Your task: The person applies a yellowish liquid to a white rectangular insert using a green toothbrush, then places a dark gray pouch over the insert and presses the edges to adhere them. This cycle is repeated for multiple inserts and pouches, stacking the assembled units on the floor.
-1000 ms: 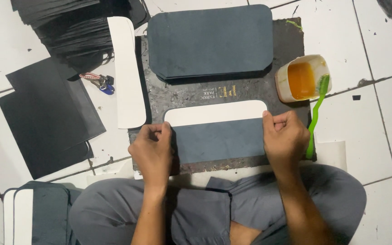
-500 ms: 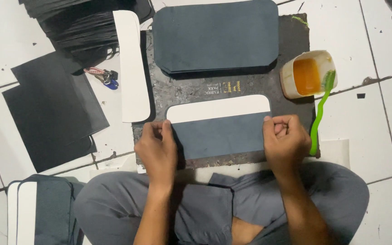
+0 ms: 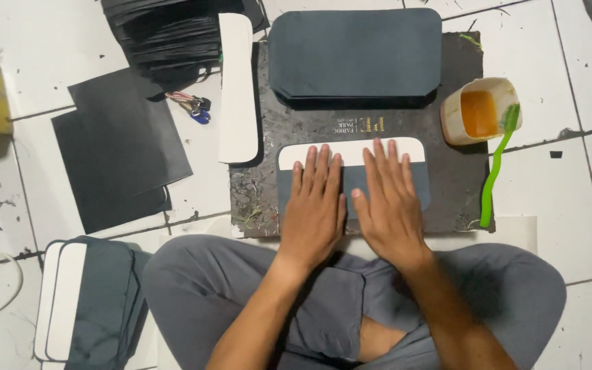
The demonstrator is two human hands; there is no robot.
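Observation:
A dark blue-grey panel [image 3: 421,183] with a white strip [image 3: 351,153] along its far edge lies on a dark work mat [image 3: 457,178]. Both my hands press flat on it, side by side. My left hand [image 3: 315,205] covers the panel's left half, fingers together and reaching the white strip. My right hand [image 3: 388,199] covers the middle, fingers spread onto the strip. Neither hand holds anything.
A stack of blue-grey panels [image 3: 355,55] lies at the mat's far end. A white strip [image 3: 238,89] lies along the mat's left edge. A cup of orange glue [image 3: 479,111] and a green brush [image 3: 496,168] sit right. Black sheets [image 3: 121,147] and finished pieces [image 3: 87,301] lie left.
My hands left the panel's two ends and moved inward to the middle, opening from closed grips to flat palms pressing down. The view shifted slightly.

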